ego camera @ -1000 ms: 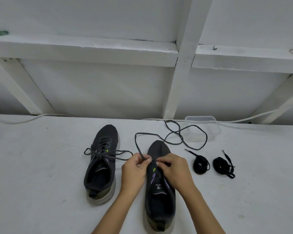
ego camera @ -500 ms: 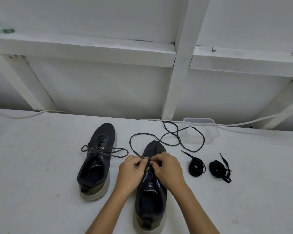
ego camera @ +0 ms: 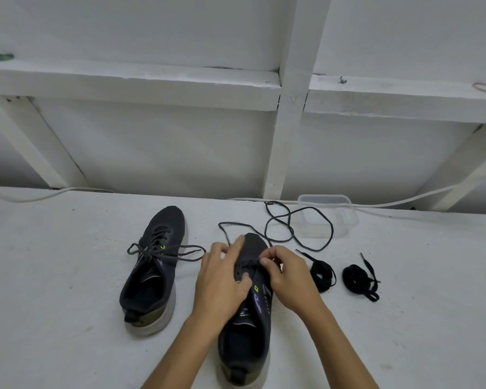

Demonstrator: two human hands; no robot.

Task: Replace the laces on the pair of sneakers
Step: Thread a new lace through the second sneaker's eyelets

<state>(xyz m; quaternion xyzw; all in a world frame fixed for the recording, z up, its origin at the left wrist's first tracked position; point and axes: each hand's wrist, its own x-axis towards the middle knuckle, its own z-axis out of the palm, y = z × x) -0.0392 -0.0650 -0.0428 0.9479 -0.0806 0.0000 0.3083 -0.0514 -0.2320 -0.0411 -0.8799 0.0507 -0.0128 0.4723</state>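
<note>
Two dark sneakers stand on the white surface (ego camera: 54, 276), both with the long axis running near to far, toes toward the far wall and heels toward the person. The left sneaker (ego camera: 152, 270) leans its toe slightly rightward and carries a grey lace tied in a loose bow across the tongue. The right sneaker (ego camera: 250, 318) sits nearer, between the forearms; its heel is close to the lower edge of view.

The left hand (ego camera: 220, 279) lies over the left side of the right sneaker's upper, forefinger stretched toward the toe, thumb pressed against the eyelet row. Whether it holds the lace cannot be told. The right hand (ego camera: 288, 276) has its fingers curled, pinching the dark lace (ego camera: 292, 234) at the forward eyelets. The lace's free length trails in loops over the surface past the toe, in front of a clear plastic container (ego camera: 345, 217).

Two coiled black laces (ego camera: 324, 272) and (ego camera: 358, 279) lie right of the right sneaker, side by side, apart from each other.

The hands cover the forward eyelets, so the threading there is hidden.
</note>
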